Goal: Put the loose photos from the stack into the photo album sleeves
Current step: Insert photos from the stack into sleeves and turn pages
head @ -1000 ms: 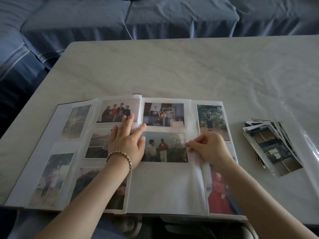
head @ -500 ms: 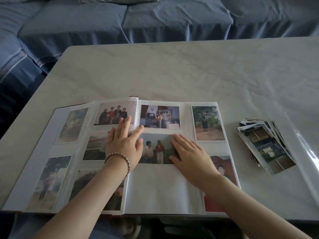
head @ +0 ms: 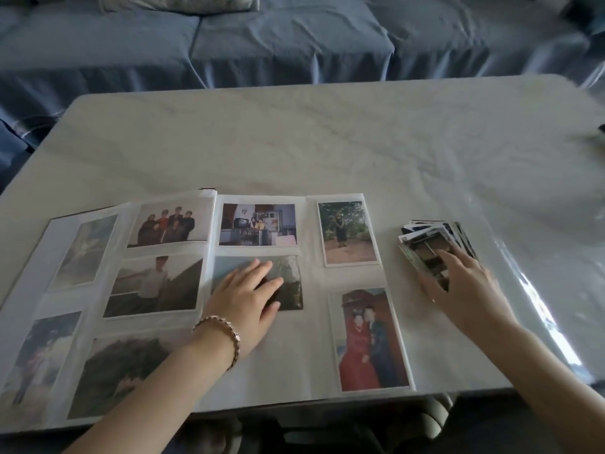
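Note:
The open photo album (head: 284,365) lies flat at the table's near edge, with photos in several sleeves on both pages. My left hand (head: 245,299), a bracelet on its wrist, rests flat with straight fingers on the middle photo (head: 291,290) of the right page. The stack of loose photos (head: 432,247) sits on the table just right of the album. My right hand (head: 465,286) lies over the stack's near end, fingertips touching the top photo; whether the thumb grips the stack's edge is hidden.
The pale marble-look table (head: 327,142) carries a clear plastic cover that glares at the right (head: 540,309). A blue-covered sofa (head: 262,44) runs along the far side. A small dark object (head: 600,129) sits at the right edge.
My right hand has left the album's right page and moved right onto the photo stack. My left hand has shifted from the album's spine onto the middle photo of the right page.

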The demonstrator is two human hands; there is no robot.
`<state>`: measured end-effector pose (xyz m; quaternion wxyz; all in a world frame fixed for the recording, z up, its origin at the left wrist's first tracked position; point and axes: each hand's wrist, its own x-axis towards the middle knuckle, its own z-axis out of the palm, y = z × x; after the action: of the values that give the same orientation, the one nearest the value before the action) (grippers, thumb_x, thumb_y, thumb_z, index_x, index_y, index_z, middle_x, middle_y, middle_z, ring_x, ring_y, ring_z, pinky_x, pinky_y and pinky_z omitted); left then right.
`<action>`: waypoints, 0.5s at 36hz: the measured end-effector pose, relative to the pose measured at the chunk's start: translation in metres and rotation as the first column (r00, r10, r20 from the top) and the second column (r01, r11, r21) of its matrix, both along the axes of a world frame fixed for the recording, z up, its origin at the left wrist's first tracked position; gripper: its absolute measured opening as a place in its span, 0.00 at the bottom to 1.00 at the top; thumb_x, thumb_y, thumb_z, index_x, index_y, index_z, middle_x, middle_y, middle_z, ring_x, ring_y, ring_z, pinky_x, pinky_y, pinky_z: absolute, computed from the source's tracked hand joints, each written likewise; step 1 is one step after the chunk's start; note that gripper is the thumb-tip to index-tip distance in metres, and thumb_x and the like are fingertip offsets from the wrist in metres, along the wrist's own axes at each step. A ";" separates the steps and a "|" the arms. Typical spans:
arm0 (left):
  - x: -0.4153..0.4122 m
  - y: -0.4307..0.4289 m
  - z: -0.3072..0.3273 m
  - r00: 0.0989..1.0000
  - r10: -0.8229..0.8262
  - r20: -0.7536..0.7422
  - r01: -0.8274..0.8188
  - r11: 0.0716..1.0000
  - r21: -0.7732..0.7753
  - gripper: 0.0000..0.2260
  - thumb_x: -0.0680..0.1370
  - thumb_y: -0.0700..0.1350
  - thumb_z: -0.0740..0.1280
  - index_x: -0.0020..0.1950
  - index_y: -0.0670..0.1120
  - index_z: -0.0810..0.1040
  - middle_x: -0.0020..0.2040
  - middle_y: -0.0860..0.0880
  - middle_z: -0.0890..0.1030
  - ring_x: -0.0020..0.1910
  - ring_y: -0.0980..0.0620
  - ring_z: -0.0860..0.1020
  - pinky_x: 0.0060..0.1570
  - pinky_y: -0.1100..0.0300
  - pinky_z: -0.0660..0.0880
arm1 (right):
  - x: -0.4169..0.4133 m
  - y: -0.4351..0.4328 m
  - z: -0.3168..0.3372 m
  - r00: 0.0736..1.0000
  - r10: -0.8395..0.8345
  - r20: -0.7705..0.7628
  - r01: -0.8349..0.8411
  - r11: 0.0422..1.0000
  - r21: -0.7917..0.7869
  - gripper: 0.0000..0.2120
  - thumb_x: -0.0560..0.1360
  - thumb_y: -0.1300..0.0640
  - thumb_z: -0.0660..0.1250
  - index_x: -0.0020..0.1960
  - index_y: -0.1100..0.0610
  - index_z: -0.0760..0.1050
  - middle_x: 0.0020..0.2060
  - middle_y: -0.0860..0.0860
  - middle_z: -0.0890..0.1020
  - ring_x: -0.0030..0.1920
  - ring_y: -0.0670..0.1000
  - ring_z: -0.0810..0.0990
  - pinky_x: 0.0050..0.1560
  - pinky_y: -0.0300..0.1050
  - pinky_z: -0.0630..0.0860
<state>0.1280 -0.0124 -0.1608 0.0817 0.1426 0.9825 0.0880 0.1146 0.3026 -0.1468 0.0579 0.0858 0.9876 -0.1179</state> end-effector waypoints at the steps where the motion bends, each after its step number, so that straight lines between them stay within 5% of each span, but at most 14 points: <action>1: 0.000 0.000 0.001 1.000 -0.003 0.000 0.003 1.000 0.009 0.20 0.81 0.52 0.55 0.73 0.54 0.63 0.77 0.54 0.54 0.76 0.54 0.49 0.72 0.60 0.43 | 0.000 0.002 0.000 1.000 -0.009 -0.001 0.009 1.000 0.011 0.23 0.76 0.48 0.64 0.65 0.60 0.71 0.63 0.58 0.75 0.60 0.60 0.73 0.61 0.52 0.67; 7: 0.002 -0.001 0.005 1.000 -0.023 -0.014 0.023 0.999 0.033 0.20 0.80 0.50 0.57 0.73 0.54 0.65 0.76 0.54 0.56 0.76 0.55 0.51 0.66 0.65 0.40 | 0.002 0.007 -0.003 0.991 0.133 -0.027 -0.126 0.976 0.179 0.18 0.73 0.43 0.66 0.50 0.58 0.78 0.47 0.53 0.81 0.51 0.55 0.78 0.55 0.45 0.67; 14: 0.001 0.003 0.005 0.998 0.021 -0.058 -0.014 0.994 0.111 0.16 0.76 0.42 0.67 0.64 0.46 0.77 0.70 0.46 0.69 0.72 0.46 0.64 0.70 0.54 0.55 | 0.006 0.009 -0.005 0.986 0.147 -0.077 -0.138 0.984 0.111 0.13 0.78 0.53 0.59 0.44 0.60 0.78 0.41 0.52 0.79 0.49 0.56 0.78 0.55 0.44 0.65; 18: 0.000 0.003 0.005 1.000 0.022 -0.017 -0.020 0.995 0.094 0.16 0.78 0.44 0.65 0.66 0.48 0.75 0.72 0.50 0.66 0.73 0.50 0.61 0.71 0.58 0.53 | 0.009 0.009 -0.005 0.988 0.113 -0.102 -0.110 0.993 0.038 0.13 0.79 0.59 0.56 0.42 0.61 0.76 0.42 0.55 0.80 0.47 0.59 0.77 0.50 0.46 0.65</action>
<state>0.1284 -0.0091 -0.1559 0.0653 0.1368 0.9793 0.1338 0.1238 0.3114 -0.1518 0.0117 0.0252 0.9943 -0.1028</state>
